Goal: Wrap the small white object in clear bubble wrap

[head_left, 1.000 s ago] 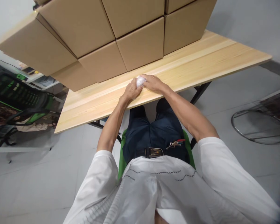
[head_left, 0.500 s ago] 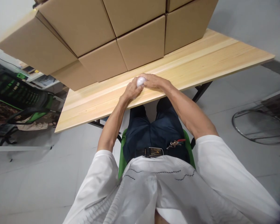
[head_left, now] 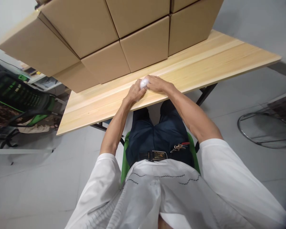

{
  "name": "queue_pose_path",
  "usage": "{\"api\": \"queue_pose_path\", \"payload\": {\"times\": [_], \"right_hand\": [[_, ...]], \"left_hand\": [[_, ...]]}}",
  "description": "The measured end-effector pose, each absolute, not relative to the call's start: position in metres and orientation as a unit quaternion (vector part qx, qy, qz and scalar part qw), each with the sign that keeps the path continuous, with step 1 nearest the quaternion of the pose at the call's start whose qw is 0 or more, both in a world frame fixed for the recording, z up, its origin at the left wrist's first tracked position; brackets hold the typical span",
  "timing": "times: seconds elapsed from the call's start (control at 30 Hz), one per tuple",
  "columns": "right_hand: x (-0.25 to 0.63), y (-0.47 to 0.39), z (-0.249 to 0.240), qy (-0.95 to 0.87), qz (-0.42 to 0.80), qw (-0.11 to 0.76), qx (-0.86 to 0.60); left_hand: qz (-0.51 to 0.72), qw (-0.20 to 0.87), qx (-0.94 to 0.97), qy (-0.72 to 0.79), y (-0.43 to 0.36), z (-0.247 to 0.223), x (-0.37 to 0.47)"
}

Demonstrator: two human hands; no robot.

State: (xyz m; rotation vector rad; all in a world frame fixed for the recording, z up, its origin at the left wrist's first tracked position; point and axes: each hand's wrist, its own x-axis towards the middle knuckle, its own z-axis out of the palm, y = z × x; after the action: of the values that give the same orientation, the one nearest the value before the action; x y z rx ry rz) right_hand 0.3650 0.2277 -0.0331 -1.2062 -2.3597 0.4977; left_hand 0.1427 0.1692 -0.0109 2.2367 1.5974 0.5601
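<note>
Between my two hands, low over the wooden table [head_left: 200, 70], is a small white, rounded, slightly shiny object [head_left: 144, 83]; its exact kind does not show. My left hand [head_left: 134, 91] closes on its left side, with the thumb along the near edge. From the right, my right hand [head_left: 155, 83] curls its fingers over the far side of the same object. Both hands cover much of it, so its full shape is hidden. The two hands rest near the front edge of the table.
Stacked cardboard boxes [head_left: 144, 44] stand close behind my hands. A black and green office chair [head_left: 21, 98] is at the left. On the floor at the right lies a round metal frame [head_left: 264, 130]. I sit on a green chair [head_left: 125, 156] at the table's edge.
Both hands stay in the same place on the white object. My right hand's fingers have shifted slightly over it; otherwise only the view has moved a little.
</note>
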Motion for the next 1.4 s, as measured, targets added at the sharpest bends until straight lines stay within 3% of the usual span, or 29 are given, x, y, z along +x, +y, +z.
{"api": "queue_pose_path", "payload": {"times": [1.4], "right_hand": [[0.367,0.225,-0.039,-0.861,0.159,0.204,-0.439]], "left_hand": [[0.236,0.182,0.795,0.528,0.191,-0.036,0.127]]}}
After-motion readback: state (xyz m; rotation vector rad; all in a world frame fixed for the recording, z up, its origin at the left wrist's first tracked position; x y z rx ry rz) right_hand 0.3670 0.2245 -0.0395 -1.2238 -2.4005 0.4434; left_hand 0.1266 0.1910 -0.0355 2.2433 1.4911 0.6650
